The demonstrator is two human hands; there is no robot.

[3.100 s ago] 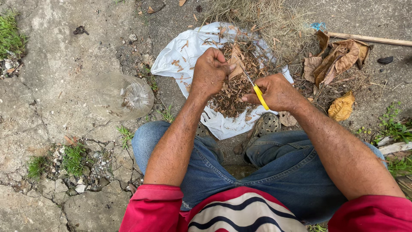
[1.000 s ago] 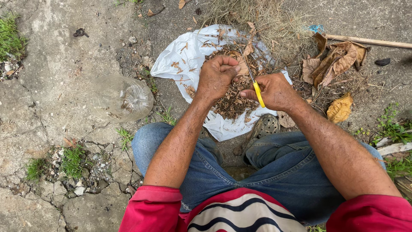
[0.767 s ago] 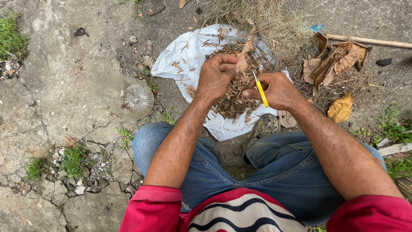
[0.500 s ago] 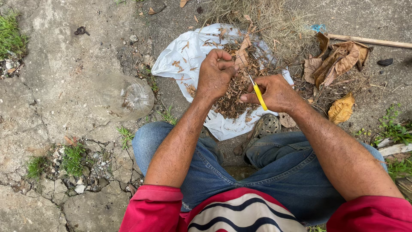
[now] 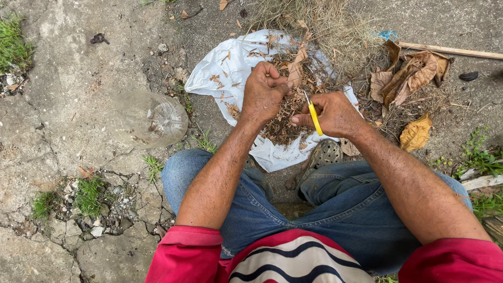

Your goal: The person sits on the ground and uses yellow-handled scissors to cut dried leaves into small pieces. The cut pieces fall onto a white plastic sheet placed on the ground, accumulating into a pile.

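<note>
A small yellow-handled knife (image 5: 314, 117) sits in the right hand (image 5: 332, 112), whose fingers are wrapped closed around the handle, the thin blade pointing up and toward the left hand (image 5: 264, 94). The left hand's fingers are curled shut, pinching a dry brown leaf piece (image 5: 294, 74) at the fingertips, just beside the blade tip. Both hands hover over a pile of brown shavings (image 5: 285, 118) heaped on a crumpled white plastic sheet (image 5: 220, 78) spread on the cracked concrete ground (image 5: 68, 73). A grey perforated shoe (image 5: 326, 153) rests at the sheet's near edge, between the person's jeans-clad knees. To the left of the sheet lies a clear plastic bottle (image 5: 149, 119) on its side. To the right, well apart from the hands, are large dry leaves (image 5: 411, 76), a yellow leaf (image 5: 416, 133) and a thin wooden stick (image 5: 450, 51).
</note>
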